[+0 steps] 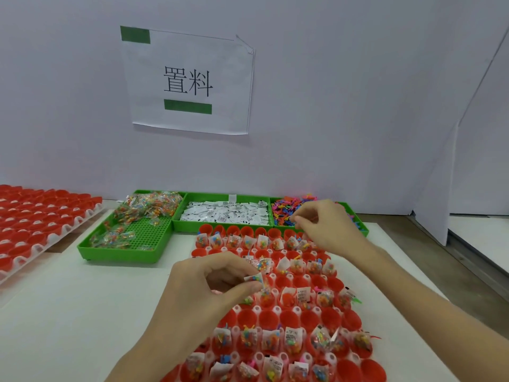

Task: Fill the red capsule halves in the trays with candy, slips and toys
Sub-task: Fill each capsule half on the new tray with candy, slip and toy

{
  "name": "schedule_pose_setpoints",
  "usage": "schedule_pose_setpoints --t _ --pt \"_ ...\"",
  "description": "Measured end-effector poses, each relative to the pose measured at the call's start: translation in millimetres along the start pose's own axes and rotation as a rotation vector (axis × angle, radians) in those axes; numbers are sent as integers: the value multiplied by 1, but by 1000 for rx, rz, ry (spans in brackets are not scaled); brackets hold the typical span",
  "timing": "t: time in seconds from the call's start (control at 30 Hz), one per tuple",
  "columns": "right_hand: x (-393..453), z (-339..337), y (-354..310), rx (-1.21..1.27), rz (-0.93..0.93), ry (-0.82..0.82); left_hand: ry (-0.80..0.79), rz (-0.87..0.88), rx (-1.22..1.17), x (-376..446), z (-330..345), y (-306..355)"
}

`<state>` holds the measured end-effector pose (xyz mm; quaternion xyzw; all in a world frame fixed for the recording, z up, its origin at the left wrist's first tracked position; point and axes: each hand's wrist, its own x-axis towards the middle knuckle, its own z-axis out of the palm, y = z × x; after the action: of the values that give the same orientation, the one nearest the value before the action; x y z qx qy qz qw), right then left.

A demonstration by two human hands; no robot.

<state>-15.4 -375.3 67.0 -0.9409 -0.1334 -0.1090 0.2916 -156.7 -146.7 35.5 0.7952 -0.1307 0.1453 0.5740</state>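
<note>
**Red capsule halves in rows, both hands pinching**

White covers the flat surface, and pale blank walls close it in behind and to the right. A white paper sign with two black characters and green tape strips hangs on the back wall. Against that wall stand three green plastic trays: the left green tray holds clear candy packets, the middle one white printed slips, the right one small coloured plastic toys.

In front lies the white tray of red capsule halves, with filled and bare rows alternating. A second tray of red halves sits far left.

The left hand hovers over the near tray's left edge, thumb and fingers clamped on a candy packet with a slip. The right hand reaches over the toy tray, its grip pinched on something too small to tell.
</note>
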Motion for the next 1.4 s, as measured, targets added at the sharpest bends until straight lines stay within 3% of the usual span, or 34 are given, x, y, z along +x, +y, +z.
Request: schedule_pose_setpoints --t 0.1,0.27,0.47,0.63,0.97,1.17,1.4 --pt "41 13 31 -140 69 11 14 4 -37 -1 -1 1" --pt "70 38 64 -172 176 18 80 63 19 0 -3 0" --pt "85 48 56 -253 235 58 101 54 57 3 -5 -4" --pt "89 48 52 -222 287 -2 82 21 -12 3 -5 -3" --pt "86 42 56 -207 264 -129 56 -36 -67 1 -3 1" --pt "82 33 59 -104 199 -33 50 -53 -67 -1 -4 2" --pt "81 36 67 -96 163 -78 61 -61 -30 1 -5 2"
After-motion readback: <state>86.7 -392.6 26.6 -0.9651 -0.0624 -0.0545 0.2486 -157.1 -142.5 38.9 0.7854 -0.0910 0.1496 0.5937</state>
